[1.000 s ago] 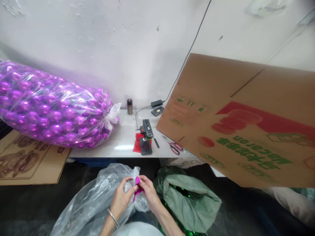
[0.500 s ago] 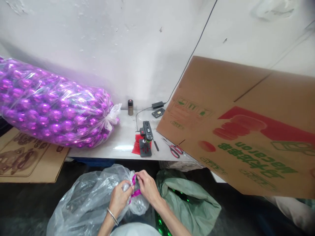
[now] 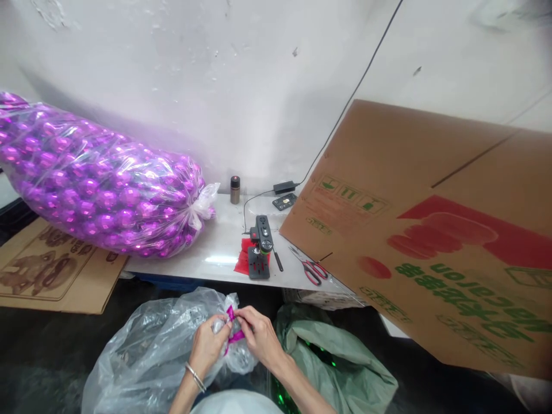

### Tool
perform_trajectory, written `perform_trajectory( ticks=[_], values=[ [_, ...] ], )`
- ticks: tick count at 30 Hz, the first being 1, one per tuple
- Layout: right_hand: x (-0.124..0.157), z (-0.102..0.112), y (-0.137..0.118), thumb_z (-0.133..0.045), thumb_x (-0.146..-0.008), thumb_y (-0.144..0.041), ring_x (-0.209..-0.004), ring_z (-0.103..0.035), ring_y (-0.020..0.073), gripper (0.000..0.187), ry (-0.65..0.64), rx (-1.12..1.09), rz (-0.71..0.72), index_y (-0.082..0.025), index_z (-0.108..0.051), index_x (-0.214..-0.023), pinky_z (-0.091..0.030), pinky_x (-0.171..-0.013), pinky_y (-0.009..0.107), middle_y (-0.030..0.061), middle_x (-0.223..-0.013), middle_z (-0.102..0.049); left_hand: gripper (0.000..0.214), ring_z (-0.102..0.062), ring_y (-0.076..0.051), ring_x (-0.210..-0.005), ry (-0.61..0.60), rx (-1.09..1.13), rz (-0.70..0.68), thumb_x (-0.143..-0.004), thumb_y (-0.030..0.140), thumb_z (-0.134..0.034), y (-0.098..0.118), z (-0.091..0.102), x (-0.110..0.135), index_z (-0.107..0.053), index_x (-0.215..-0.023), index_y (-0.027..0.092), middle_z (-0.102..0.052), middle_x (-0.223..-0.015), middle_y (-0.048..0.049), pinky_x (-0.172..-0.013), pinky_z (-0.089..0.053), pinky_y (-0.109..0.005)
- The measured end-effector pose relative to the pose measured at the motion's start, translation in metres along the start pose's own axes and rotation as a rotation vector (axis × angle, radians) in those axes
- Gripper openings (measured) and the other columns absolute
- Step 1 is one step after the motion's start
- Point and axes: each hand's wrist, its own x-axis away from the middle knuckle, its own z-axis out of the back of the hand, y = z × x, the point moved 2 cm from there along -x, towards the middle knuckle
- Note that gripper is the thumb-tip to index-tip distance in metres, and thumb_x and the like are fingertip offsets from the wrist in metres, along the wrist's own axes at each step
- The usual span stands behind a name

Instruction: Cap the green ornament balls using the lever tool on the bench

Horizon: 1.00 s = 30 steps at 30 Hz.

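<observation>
A large clear plastic bag (image 3: 150, 339) spreads out in front of me, its gathered neck under both hands. Around the neck runs a shiny magenta ribbon (image 3: 236, 336). My left hand (image 3: 209, 340), with a bracelet at the wrist, pinches the ribbon and some plastic between thumb and fingers. Just to its right, my right hand (image 3: 254, 330) is closed with its fingertips on the ribbon's upper part. Fingers partly hide where the ribbon crosses, so whether it is knotted cannot be seen.
A clear sack of magenta balls (image 3: 103, 190) lies at left on the table (image 3: 202, 253). A device on a stand (image 3: 261, 247), scissors (image 3: 314, 271) and a dark-capped bottle (image 3: 235, 190) are there too. A big carton (image 3: 414, 230) juts in from the right. A green sack (image 3: 340, 356) stands below.
Both hands keep working at the ribbon, and my right hand's fingertips have shifted slightly left and down. The view has swung a little to the left.
</observation>
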Motion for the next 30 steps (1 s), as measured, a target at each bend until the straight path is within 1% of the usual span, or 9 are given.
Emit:
perform_trajectory(
  ticks=[2,5,11,15,19,21,23,25,30],
  values=[
    [0.000,0.001,0.001,-0.049,-0.095,-0.013,-0.073,-0.067,0.0119,0.015,0.013,-0.009,-0.028,-0.019,-0.063,-0.098,-0.052,-0.065,0.019,0.0014,-0.084,-0.069,0.039,-0.066,-0.022,-0.076,-0.004,0.026,-0.013,-0.072,0.049,-0.054,0.002,-0.001,-0.001,-0.071,-0.085,0.016,-0.074,-0.080,-0.0073,-0.074,-0.049,-0.032],
    [0.003,-0.001,0.003,-0.049,-0.095,-0.013,-0.069,-0.066,0.0138,0.014,0.035,0.025,-0.035,-0.018,-0.062,-0.094,-0.051,-0.063,0.023,0.0022,-0.081,-0.069,0.040,-0.065,-0.022,-0.072,-0.012,0.043,-0.026,-0.073,0.049,-0.053,0.003,-0.002,-0.002,-0.071,-0.085,0.015,-0.073,-0.075,-0.0069,-0.071,-0.049,-0.032],
    [0.007,-0.009,0.006,-0.045,-0.092,-0.009,-0.077,-0.069,0.0191,0.022,0.013,0.126,0.076,-0.019,-0.063,-0.099,-0.049,-0.076,0.032,0.0054,-0.089,-0.073,0.039,-0.064,-0.023,-0.070,-0.041,-0.022,-0.059,-0.076,0.048,-0.049,0.007,-0.002,0.001,-0.071,-0.077,0.016,-0.072,-0.071,-0.0074,-0.072,-0.047,-0.034],
    [0.008,-0.008,0.005,-0.046,-0.092,-0.010,-0.071,-0.067,0.0167,0.020,0.017,0.172,0.025,-0.020,-0.062,-0.097,-0.047,-0.070,0.029,0.0021,-0.083,-0.071,0.035,-0.064,-0.023,-0.071,-0.105,-0.107,-0.114,-0.079,0.043,-0.048,0.019,0.002,0.004,-0.072,-0.077,0.018,-0.073,-0.072,-0.0066,-0.072,-0.045,-0.034],
    [0.013,-0.013,0.003,-0.044,-0.086,-0.004,-0.078,-0.067,0.0203,0.034,0.016,0.254,0.050,-0.017,-0.060,-0.113,-0.048,-0.079,0.034,0.0077,-0.089,-0.071,0.026,-0.064,-0.026,-0.075,-0.107,-0.236,-0.195,-0.078,0.032,-0.048,0.031,0.004,0.005,-0.070,-0.071,0.019,-0.072,-0.076,-0.0088,-0.076,-0.044,-0.037],
    [0.015,-0.015,0.005,-0.046,-0.081,-0.003,-0.082,-0.068,0.0226,0.041,-0.039,0.262,0.089,-0.015,-0.061,-0.118,-0.048,-0.086,0.037,0.0104,-0.090,-0.071,0.023,-0.066,-0.027,-0.078,-0.125,-0.310,-0.248,-0.077,0.026,-0.048,0.031,0.002,0.006,-0.070,-0.073,0.020,-0.073,-0.080,-0.0093,-0.078,-0.044,-0.038],
    [0.014,-0.016,0.010,-0.050,-0.077,-0.005,-0.083,-0.068,0.0244,0.036,-0.129,0.167,-0.003,-0.016,-0.066,-0.108,-0.048,-0.090,0.040,0.0113,-0.088,-0.072,0.023,-0.068,-0.027,-0.081,-0.154,-0.415,-0.312,-0.078,0.021,-0.047,0.024,-0.002,0.007,-0.070,-0.077,0.022,-0.074,-0.082,-0.0086,-0.080,-0.046,-0.039],
    [0.009,-0.015,0.016,-0.052,-0.074,-0.007,-0.080,-0.068,0.0261,0.027,-0.187,0.042,-0.175,-0.016,-0.070,-0.092,-0.049,-0.085,0.041,0.0120,-0.084,-0.072,0.022,-0.069,-0.027,-0.083,-0.151,-0.508,-0.412,-0.080,0.019,-0.048,0.014,-0.008,0.006,-0.070,-0.082,0.022,-0.074,-0.085,-0.0084,-0.082,-0.048,-0.039],
    [-0.005,-0.013,0.034,-0.049,-0.069,-0.010,-0.057,-0.060,0.0170,0.017,-0.204,-0.204,-0.479,-0.018,-0.064,-0.066,-0.042,-0.057,0.025,0.0028,-0.061,-0.065,0.021,-0.069,-0.023,-0.074,0.087,-0.547,-0.675,-0.089,0.024,-0.049,-0.005,-0.013,0.001,-0.069,-0.096,0.019,-0.073,-0.082,-0.0076,-0.071,-0.053,-0.036]
  ],
)
